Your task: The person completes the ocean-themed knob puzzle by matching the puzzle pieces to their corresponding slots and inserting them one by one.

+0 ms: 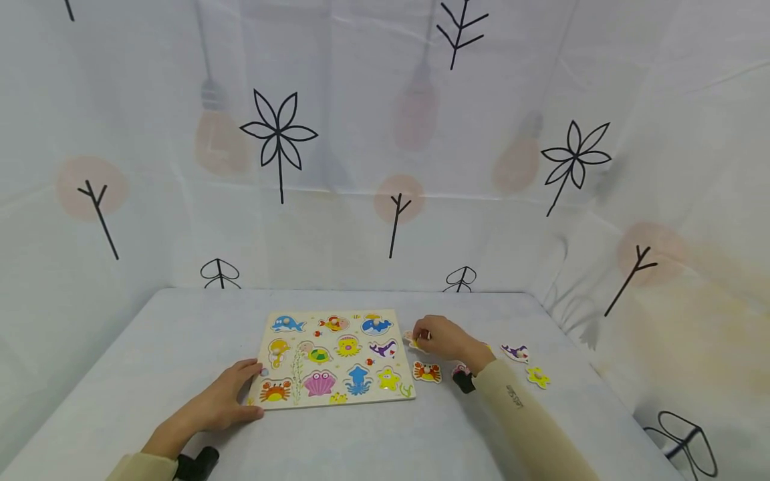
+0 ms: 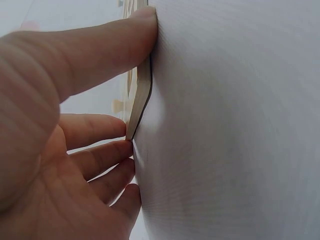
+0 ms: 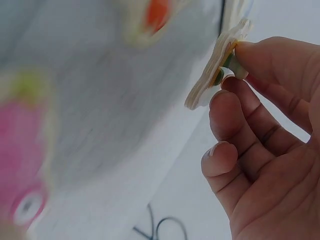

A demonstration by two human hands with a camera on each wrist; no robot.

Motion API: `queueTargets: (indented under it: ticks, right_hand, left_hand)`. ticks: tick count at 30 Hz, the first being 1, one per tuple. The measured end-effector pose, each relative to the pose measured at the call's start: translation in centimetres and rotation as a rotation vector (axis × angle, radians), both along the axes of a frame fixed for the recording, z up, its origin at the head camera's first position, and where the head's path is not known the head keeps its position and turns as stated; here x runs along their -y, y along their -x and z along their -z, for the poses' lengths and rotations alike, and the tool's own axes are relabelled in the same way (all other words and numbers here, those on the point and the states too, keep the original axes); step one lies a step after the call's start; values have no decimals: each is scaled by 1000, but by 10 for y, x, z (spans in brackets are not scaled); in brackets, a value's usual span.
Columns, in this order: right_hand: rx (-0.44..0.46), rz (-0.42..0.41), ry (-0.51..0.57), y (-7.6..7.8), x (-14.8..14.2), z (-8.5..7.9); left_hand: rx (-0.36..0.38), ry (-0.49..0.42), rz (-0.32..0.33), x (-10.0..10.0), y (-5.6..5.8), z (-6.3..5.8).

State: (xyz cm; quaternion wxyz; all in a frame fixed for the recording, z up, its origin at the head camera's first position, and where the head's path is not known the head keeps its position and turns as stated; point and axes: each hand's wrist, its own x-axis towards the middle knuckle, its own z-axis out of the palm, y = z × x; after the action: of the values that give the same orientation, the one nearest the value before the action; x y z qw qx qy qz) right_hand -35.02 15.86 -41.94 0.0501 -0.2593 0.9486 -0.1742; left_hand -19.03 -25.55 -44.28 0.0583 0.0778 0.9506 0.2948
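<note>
A pale wooden puzzle board [image 1: 379, 397] printed with sea animals lies flat on the table. My left hand [image 1: 224, 395] holds its near left corner: the thumb lies along the front edge, the fingers reach the left edge. Just right of the board, my right hand [image 1: 444, 336] pinches a puzzle piece [image 3: 212, 75] between thumb and fingers. This piece is tilted, with green and yellow on its face; most of its picture is hidden. A crab piece [image 1: 427, 372] lies below the right hand, and a pink piece [image 3: 22, 150] shows close by in the right wrist view.
Farther right lie a purple whale piece [image 1: 515, 353] and a yellow star-shaped piece [image 1: 538, 377]. The right forearm partly covers other pieces. A white cloth [image 1: 337, 441] covers the table, and a patterned curtain [image 1: 361, 234] hangs behind it.
</note>
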Motion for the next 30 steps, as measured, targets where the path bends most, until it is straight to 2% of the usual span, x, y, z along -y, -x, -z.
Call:
queueTargets:
  ticks: [18, 30]
  right_hand:
    - [22, -179, 37, -7, 81, -7]
    - [-19, -289, -2, -15, 132, -6]
  left_hand:
    - [-11, -16, 7, 1, -2, 0]
    - [-4, -10, 5, 2, -1, 1]
